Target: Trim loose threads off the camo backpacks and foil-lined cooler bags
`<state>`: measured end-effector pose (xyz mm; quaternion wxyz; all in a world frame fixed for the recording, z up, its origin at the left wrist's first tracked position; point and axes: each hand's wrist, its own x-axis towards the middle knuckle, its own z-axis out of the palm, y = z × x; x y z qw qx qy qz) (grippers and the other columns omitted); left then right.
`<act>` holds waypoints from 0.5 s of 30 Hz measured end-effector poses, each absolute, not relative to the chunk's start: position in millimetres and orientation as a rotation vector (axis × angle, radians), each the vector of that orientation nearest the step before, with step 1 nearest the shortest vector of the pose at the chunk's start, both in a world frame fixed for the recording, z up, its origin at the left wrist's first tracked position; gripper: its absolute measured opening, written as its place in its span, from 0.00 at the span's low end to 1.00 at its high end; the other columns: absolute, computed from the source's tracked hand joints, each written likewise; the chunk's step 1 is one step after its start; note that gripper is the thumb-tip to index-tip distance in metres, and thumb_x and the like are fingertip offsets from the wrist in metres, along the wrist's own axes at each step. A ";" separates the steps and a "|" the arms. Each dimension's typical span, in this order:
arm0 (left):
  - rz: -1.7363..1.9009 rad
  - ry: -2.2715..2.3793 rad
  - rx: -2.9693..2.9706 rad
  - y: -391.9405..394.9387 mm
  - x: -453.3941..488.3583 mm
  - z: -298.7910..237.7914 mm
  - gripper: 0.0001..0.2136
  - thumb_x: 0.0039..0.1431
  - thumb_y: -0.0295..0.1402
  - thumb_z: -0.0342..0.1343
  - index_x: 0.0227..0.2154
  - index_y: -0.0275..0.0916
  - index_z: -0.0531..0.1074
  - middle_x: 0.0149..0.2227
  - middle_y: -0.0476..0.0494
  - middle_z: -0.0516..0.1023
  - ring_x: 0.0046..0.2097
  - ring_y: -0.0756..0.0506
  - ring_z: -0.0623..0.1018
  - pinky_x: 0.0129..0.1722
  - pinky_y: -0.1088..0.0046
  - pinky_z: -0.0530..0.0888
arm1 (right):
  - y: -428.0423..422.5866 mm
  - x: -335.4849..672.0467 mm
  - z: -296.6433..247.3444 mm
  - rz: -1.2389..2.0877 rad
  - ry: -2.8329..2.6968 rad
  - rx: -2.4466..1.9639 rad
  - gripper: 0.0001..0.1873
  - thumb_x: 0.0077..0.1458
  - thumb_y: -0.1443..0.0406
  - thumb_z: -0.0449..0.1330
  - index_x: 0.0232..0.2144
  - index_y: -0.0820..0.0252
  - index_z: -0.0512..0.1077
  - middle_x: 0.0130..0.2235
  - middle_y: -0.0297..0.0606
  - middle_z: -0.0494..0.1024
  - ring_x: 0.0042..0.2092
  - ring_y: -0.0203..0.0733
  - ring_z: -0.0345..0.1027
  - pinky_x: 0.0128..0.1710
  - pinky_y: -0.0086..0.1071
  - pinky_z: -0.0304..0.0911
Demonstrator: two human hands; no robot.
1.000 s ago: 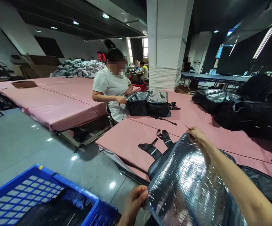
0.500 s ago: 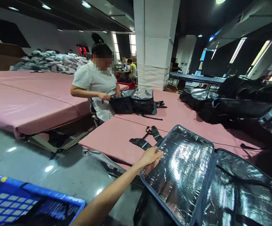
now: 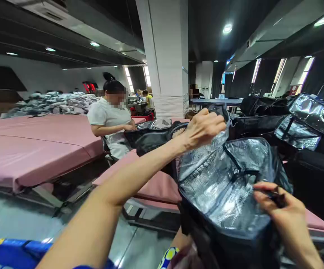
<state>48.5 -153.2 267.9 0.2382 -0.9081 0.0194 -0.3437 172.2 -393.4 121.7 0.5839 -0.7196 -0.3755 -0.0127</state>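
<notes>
A black insulated bag (image 3: pixel 229 194) with a silver foil lining stands tipped up in front of me, its mouth open. My left hand (image 3: pixel 203 129) is raised and closed on the bag's far upper edge. My right hand (image 3: pixel 279 213) is closed on the near right rim, pinching a dark part of it. The bag rests against the edge of a pink padded table (image 3: pixel 156 183).
A person in a white shirt (image 3: pixel 110 117) sits across the gap, handling another black bag (image 3: pixel 150 136). More black foil-lined bags (image 3: pixel 304 127) pile up at the right. A white pillar (image 3: pixel 167 56) stands behind. A blue crate (image 3: pixel 13 254) sits at lower left.
The bag was lying open on the pink table; it is now lifted and tipped upright. My left hand rose to its top edge, and my right hand came into view on the near rim.
</notes>
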 end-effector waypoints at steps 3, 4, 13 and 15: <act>-0.711 0.370 -2.415 -177.2 29.5 238.1 0.15 0.66 0.30 0.35 0.35 0.38 0.68 0.29 0.47 0.68 0.34 0.50 0.66 0.35 0.70 0.59 | -362.5 98.7 125.2 0.078 -1.114 -1.502 0.05 0.43 0.62 0.57 0.22 0.55 0.72 0.23 0.33 0.71 0.24 0.36 0.64 0.23 0.28 0.59; -0.644 0.439 -2.441 -178.3 22.5 214.1 0.14 0.65 0.30 0.36 0.35 0.39 0.68 0.28 0.48 0.68 0.33 0.49 0.65 0.34 0.70 0.58 | -350.7 76.8 116.0 0.104 -1.152 -1.453 0.05 0.44 0.64 0.56 0.21 0.55 0.72 0.23 0.33 0.71 0.25 0.36 0.64 0.24 0.28 0.60; -0.457 -0.150 -3.173 -129.7 6.6 34.4 0.13 0.57 0.37 0.52 0.44 0.41 0.71 0.38 0.44 0.74 0.40 0.45 0.69 0.39 0.70 0.63 | -346.3 116.2 -0.7 0.639 -0.900 -1.545 0.25 0.42 0.59 0.60 0.46 0.56 0.71 0.27 0.34 0.75 0.28 0.41 0.69 0.32 0.35 0.66; -0.685 -0.347 -3.284 -102.9 -0.4 39.2 0.13 0.56 0.39 0.54 0.42 0.42 0.72 0.42 0.44 0.74 0.46 0.44 0.69 0.45 0.67 0.63 | -378.7 183.1 -4.4 0.464 -0.696 -1.649 0.25 0.47 0.52 0.56 0.47 0.53 0.70 0.24 0.33 0.73 0.20 0.39 0.63 0.21 0.34 0.62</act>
